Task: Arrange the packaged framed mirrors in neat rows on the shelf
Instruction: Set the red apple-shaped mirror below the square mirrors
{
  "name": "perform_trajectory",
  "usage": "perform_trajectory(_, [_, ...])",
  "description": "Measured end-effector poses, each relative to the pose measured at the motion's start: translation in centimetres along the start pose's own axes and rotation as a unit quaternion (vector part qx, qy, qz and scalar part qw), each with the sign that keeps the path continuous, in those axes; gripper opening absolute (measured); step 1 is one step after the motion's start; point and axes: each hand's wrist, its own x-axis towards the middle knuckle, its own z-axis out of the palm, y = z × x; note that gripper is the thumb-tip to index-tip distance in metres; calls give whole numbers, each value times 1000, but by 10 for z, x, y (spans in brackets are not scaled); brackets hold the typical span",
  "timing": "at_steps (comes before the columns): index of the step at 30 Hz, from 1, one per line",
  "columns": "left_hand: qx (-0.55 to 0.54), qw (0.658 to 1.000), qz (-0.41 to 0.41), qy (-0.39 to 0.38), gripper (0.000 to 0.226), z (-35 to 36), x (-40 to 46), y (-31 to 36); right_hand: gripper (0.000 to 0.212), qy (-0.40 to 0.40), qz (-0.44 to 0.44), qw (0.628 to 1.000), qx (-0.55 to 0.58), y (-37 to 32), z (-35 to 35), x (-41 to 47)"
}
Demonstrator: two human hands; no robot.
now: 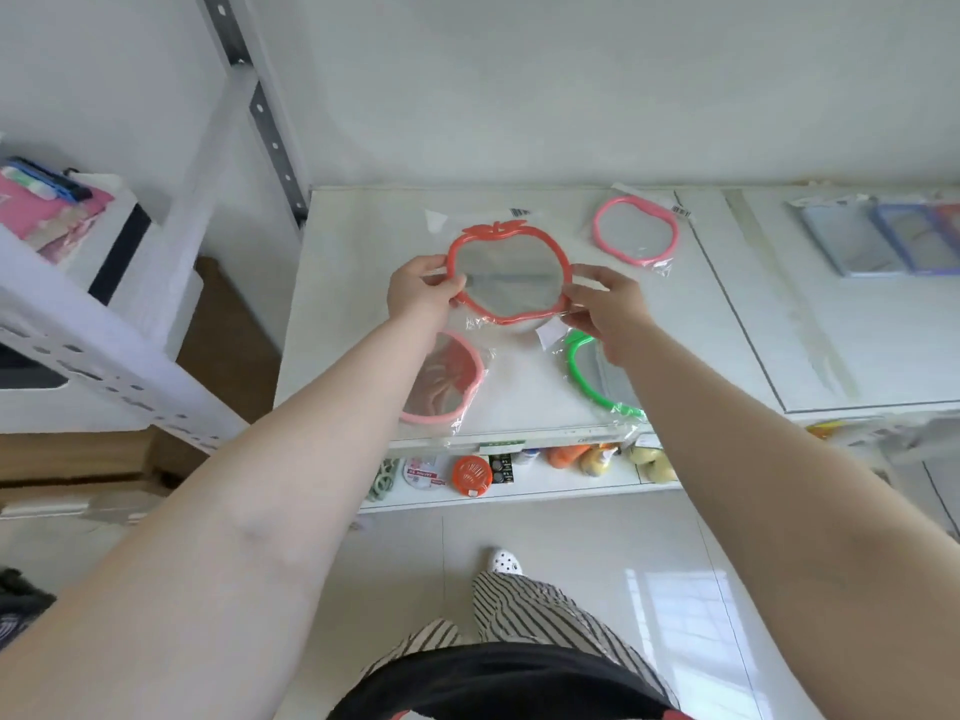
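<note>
1. Here, the person holds one packaged mirror with a red tomato-shaped frame (511, 275) in both hands, above the white shelf (363, 314).
2. The left hand (422, 292) pinches the left edge of the red frame, with the thumb on top and the fingers curled under it.
3. The right hand (608, 304) pinches the right edge of the frame and its clear bag in the same way, so the two hands are apart, one at each side of the mirror.
4. Just below the left hand, a mirror with a light pink frame (447, 384) lies flat on the shelf, partly hidden by the forearm.
5. Under the right hand and wrist lies a mirror with a green frame (584, 376), near the front edge of the shelf.
6. Beyond the right hand, toward the wall, another pink-framed mirror (636, 231) lies alone.
7. The step in hand seems to be the placing of the red mirror in the back row, to the left of the far pink one.
8. The next move probably needs the mirror to be lowered flat, in line with the far pink mirror and not overlapping the two near ones, before both hands let go.
</note>
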Motion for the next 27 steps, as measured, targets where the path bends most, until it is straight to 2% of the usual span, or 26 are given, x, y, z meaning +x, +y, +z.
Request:
perform_trajectory(3, [-3,998,-1,-56,35,-3,-21,-10,36,19,20,999,42,9,-13,-35])
perform_trajectory(7, [30,992,23,-124,38,8,-46,-28,43,96,27,992,74,29,-35,-81])
perform_trajectory(12, [29,979,24,-201,42,47,-83,-44,46,191,36,974,112,58,-80,-134])
perform_trajectory(17, [85,957,48,-272,43,89,-117,-55,50,240,49,961,126,76,-128,-174])
perform_trajectory(27, [138,936,49,-319,42,198,-204,-101,55,318,43,934,157,120,-251,-231])
